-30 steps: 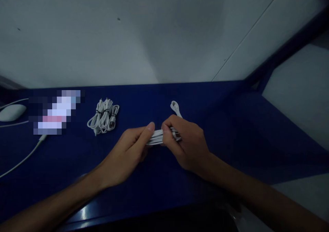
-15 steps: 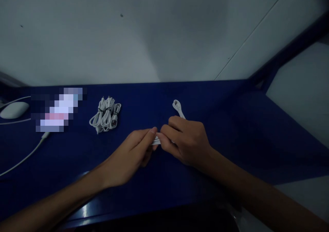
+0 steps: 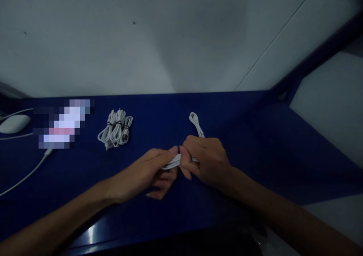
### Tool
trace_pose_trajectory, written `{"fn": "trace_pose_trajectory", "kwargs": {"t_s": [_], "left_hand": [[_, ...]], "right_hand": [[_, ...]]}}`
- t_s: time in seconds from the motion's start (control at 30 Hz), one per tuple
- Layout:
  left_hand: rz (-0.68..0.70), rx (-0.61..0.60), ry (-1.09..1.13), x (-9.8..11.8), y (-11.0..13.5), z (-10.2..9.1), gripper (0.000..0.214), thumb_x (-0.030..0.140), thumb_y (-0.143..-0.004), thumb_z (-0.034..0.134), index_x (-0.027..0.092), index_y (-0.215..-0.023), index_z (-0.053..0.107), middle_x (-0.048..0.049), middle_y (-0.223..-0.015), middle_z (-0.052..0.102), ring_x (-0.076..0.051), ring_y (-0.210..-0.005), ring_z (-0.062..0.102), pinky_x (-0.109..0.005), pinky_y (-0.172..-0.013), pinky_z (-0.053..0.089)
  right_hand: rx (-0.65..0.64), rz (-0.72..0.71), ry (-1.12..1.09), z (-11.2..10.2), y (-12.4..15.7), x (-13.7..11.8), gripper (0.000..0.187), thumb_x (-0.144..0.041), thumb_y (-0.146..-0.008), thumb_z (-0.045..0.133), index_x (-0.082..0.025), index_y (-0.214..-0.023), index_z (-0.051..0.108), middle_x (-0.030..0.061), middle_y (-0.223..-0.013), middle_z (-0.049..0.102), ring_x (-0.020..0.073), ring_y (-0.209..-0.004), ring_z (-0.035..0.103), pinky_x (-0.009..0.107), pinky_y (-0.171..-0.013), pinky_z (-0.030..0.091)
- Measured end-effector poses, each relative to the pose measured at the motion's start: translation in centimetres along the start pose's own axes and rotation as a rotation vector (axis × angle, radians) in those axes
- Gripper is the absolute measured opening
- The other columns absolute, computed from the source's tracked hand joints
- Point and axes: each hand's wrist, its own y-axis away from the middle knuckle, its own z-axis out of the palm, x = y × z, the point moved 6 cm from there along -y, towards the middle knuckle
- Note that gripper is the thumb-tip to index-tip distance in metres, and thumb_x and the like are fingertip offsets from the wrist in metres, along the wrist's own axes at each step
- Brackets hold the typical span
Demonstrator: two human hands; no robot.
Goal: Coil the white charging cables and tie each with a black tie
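Between my two hands is a coiled white cable (image 3: 172,163), its strands lying side by side. My left hand (image 3: 150,171) pinches one end of the coil between thumb and fingers. Close against it, my right hand (image 3: 205,155) is closed on the other end; part of the coil shows past its fingers, and the rest is hidden. Just beyond my right hand lies another bundled white cable (image 3: 195,121), its lower part covered by the hand. To the left, several white cables (image 3: 116,129) with dark ties rest together in a pile.
A blue table (image 3: 159,116) runs up to a grey wall (image 3: 113,51). At the left are a blurred-out lit screen (image 3: 64,125) with a white cord (image 3: 31,178) plugged in, and a white rounded device (image 3: 15,123). A blue frame bar (image 3: 314,65) slants at the right.
More of the coiled cable shows between my hands. The lower fingers of my left hand have spread downward, and my right fingers have shifted on the coil. The view has tilted slightly.
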Motion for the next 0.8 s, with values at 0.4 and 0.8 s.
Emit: {"fn": "trace_pose_trajectory", "kwargs": {"t_s": [0.4,0.8], "left_hand": [[0.128,0.189,-0.310,-0.2,0.5,-0.8,0.042,0.052,-0.117,0.050,0.022,-0.088,0.050,0.0053,-0.077,0.038,-0.013,-0.065,0.030,-0.025,-0.056,0.031],[0.114,0.053,-0.356,1.1,0.7,-0.3,0.042,0.052,-0.120,0.045,0.021,-0.105,0.070,0.0047,-0.081,0.046,-0.013,-0.067,0.042,-0.029,-0.062,0.039]], "right_hand": [[0.001,-0.122,0.193,0.2,0.2,0.0,0.039,-0.018,-0.108,0.062,-0.020,-0.070,0.066,-0.0013,-0.065,0.063,0.0106,-0.055,0.050,0.027,-0.048,0.038],[-0.074,0.137,-0.124,0.3,-0.3,0.7,0.057,-0.012,-0.113,0.057,-0.020,-0.057,0.049,-0.0056,-0.054,0.048,0.0075,-0.048,0.042,0.025,-0.051,0.034]]}}
